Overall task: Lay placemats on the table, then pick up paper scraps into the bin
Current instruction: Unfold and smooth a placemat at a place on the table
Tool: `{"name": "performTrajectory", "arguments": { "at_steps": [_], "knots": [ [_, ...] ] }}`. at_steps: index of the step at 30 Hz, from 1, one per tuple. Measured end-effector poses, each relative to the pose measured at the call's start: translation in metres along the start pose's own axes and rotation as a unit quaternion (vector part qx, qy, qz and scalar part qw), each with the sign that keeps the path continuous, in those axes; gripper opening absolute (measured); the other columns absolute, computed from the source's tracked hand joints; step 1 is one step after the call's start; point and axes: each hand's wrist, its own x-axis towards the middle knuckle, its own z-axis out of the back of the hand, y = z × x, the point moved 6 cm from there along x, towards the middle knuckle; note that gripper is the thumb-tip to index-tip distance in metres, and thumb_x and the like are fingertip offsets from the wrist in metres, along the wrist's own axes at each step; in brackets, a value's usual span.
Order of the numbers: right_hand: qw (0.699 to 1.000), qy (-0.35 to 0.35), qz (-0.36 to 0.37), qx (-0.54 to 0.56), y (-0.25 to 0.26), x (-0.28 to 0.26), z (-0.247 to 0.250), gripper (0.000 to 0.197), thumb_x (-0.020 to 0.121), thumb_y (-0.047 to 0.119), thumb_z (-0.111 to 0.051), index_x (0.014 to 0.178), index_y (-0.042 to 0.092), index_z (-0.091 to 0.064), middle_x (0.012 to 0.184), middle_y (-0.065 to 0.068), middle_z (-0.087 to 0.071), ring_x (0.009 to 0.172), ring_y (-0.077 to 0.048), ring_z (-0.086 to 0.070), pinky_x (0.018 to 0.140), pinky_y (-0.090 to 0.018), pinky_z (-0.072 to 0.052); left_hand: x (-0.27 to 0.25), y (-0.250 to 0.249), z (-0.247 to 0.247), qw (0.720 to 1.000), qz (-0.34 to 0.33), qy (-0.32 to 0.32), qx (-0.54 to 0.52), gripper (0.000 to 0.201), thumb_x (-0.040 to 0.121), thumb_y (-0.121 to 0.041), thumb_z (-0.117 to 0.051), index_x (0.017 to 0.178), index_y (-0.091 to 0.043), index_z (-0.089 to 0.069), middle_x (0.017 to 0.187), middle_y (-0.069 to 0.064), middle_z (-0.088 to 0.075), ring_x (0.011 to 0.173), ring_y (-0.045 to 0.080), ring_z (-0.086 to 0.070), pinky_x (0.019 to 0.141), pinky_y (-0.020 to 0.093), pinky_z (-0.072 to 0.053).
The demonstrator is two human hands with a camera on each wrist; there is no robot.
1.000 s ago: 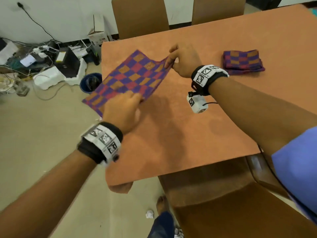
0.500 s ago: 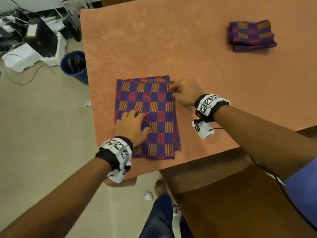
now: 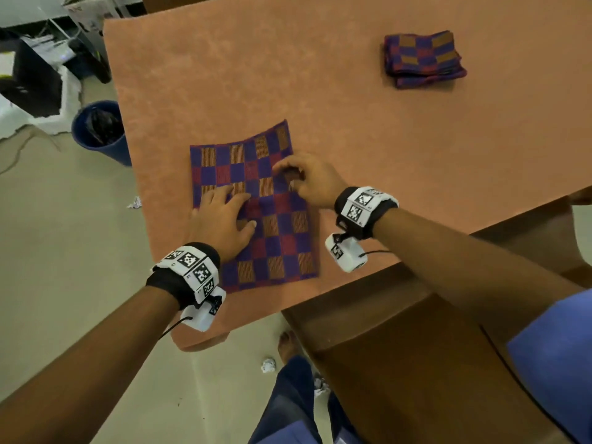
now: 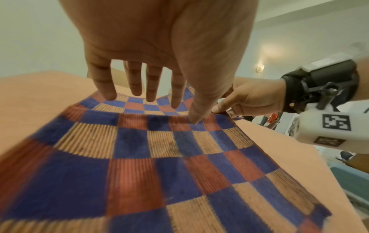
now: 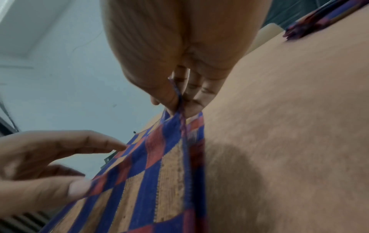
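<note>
A blue, red and tan checked placemat (image 3: 275, 238) lies on the orange table (image 3: 400, 149) near its front left corner. My left hand (image 3: 224, 216) rests flat on the mat's left part with straight fingers (image 4: 139, 85). My right hand (image 3: 304, 177) pinches the mat's right edge (image 5: 180, 100) between thumb and fingers and lifts it a little. The mat's far right corner curls up. A folded stack of more placemats (image 3: 423, 59) sits at the table's far right. Crumpled paper scraps lie on the floor, one (image 3: 134, 202) left of the table and one (image 3: 268, 365) by my foot.
A blue bin (image 3: 99, 129) with a dark liner stands on the floor beside the table's left edge. Boxes, cables and white foam (image 3: 38, 100) clutter the floor at the far left. A brown chair (image 3: 416, 363) stands at the near right.
The mat was held in the air a second ago and now lies on the table. My left hand has flattened on it, and my right hand has shifted inward along the right edge.
</note>
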Motion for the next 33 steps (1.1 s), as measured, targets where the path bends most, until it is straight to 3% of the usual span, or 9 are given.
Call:
{"name": "performTrajectory", "arguments": {
  "at_steps": [1, 3, 6, 9, 11, 14, 19, 26, 33],
  "knots": [
    [1.000, -0.005, -0.001, 0.013, -0.002, -0.001, 0.017, 0.045, 0.080, -0.010, -0.052, 0.117, 0.012, -0.066, 0.111, 0.007, -0.061, 0.084, 0.009, -0.057, 0.075, -0.002, -0.038, 0.001, -0.006, 0.006, 1.000, -0.009, -0.018, -0.018, 0.054, 0.082, -0.043, -0.061, 0.132, -0.026, -0.049, 0.141, 0.009, -0.043, 0.132, 0.032, -0.035, 0.095, 0.053, -0.041],
    [1.000, -0.022, -0.006, 0.002, -0.011, -0.002, 0.057, 0.045, 0.078, -0.011, -0.053, 0.114, 0.011, -0.068, 0.104, 0.007, -0.061, 0.080, 0.007, -0.055, 0.073, 0.001, -0.036, 0.001, -0.018, 0.016, 0.997, -0.026, -0.048, -0.061, 0.054, 0.081, -0.042, -0.062, 0.130, -0.023, -0.052, 0.137, 0.011, -0.046, 0.129, 0.032, -0.038, 0.096, 0.051, -0.042],
    [0.995, -0.045, -0.055, -0.068, -0.048, -0.004, 0.122, 0.034, 0.081, -0.004, -0.057, 0.106, 0.013, -0.072, 0.100, -0.001, -0.067, 0.090, -0.015, -0.059, 0.083, -0.028, -0.049, -0.001, -0.041, 0.017, 0.991, -0.053, -0.062, -0.108, 0.058, 0.078, -0.049, -0.058, 0.129, -0.022, -0.053, 0.135, 0.009, -0.047, 0.128, 0.030, -0.041, 0.098, 0.049, -0.042],
    [0.970, -0.075, -0.148, -0.178, -0.094, -0.016, 0.180, 0.028, 0.087, 0.015, -0.062, 0.114, 0.017, -0.068, 0.120, -0.009, -0.066, 0.107, -0.028, -0.060, 0.087, -0.032, -0.045, -0.007, -0.073, 0.002, 0.990, -0.087, -0.034, -0.102, 0.065, 0.075, -0.055, -0.060, 0.132, -0.025, -0.050, 0.138, 0.007, -0.044, 0.130, 0.027, -0.038, 0.098, 0.050, -0.042],
    [0.957, -0.095, -0.193, -0.194, -0.114, -0.024, 0.197, 0.039, 0.085, 0.026, -0.068, 0.123, 0.019, -0.062, 0.128, -0.009, -0.061, 0.112, -0.030, -0.059, 0.090, -0.034, -0.044, -0.011, -0.089, -0.011, 0.993, -0.096, -0.002, -0.075, 0.071, 0.072, -0.058, -0.064, 0.134, -0.028, -0.046, 0.142, 0.004, -0.040, 0.134, 0.024, -0.033, 0.098, 0.050, -0.038],
    [0.964, -0.050, -0.170, -0.199, -0.120, -0.040, 0.176, 0.043, 0.084, 0.026, -0.069, 0.126, 0.022, -0.060, 0.133, -0.007, -0.058, 0.116, -0.027, -0.056, 0.091, -0.031, -0.041, -0.015, -0.114, -0.035, 0.992, -0.116, 0.050, -0.011, 0.080, 0.067, -0.063, -0.064, 0.136, -0.033, -0.038, 0.146, 0.001, -0.032, 0.138, 0.023, -0.025, 0.101, 0.051, -0.035],
    [0.963, 0.129, -0.001, -0.237, -0.088, -0.091, 0.074, 0.053, 0.077, 0.038, -0.075, 0.127, 0.028, -0.058, 0.131, -0.002, -0.052, 0.118, -0.023, -0.049, 0.092, -0.043, -0.046, -0.032, -0.127, -0.065, 0.985, -0.130, 0.093, 0.068, 0.077, 0.070, -0.057, -0.065, 0.137, -0.032, -0.036, 0.150, 0.004, -0.028, 0.141, 0.026, -0.019, 0.106, 0.054, -0.034],
    [0.950, 0.136, 0.056, -0.277, -0.084, -0.126, 0.019, 0.076, 0.074, 0.053, -0.067, 0.141, 0.036, -0.038, 0.155, 0.000, -0.030, 0.140, -0.022, -0.030, 0.105, -0.053, -0.037, -0.044, -0.130, -0.047, 0.984, -0.156, -0.010, 0.089, 0.043, 0.077, -0.027, -0.061, 0.119, -0.020, -0.056, 0.126, 0.007, -0.055, 0.119, 0.029, -0.047, 0.088, 0.047, -0.042],
    [0.945, 0.107, 0.058, -0.305, -0.088, -0.137, 0.016, 0.055, 0.096, 0.034, -0.049, 0.148, 0.028, -0.033, 0.158, -0.001, -0.029, 0.145, -0.024, -0.027, 0.108, -0.048, -0.034, -0.032, -0.106, -0.009, 0.990, -0.109, -0.062, 0.058, 0.037, 0.069, -0.013, -0.068, 0.105, -0.011, -0.065, 0.111, 0.012, -0.063, 0.101, 0.036, -0.057, 0.080, 0.048, -0.042]
  ]
}}
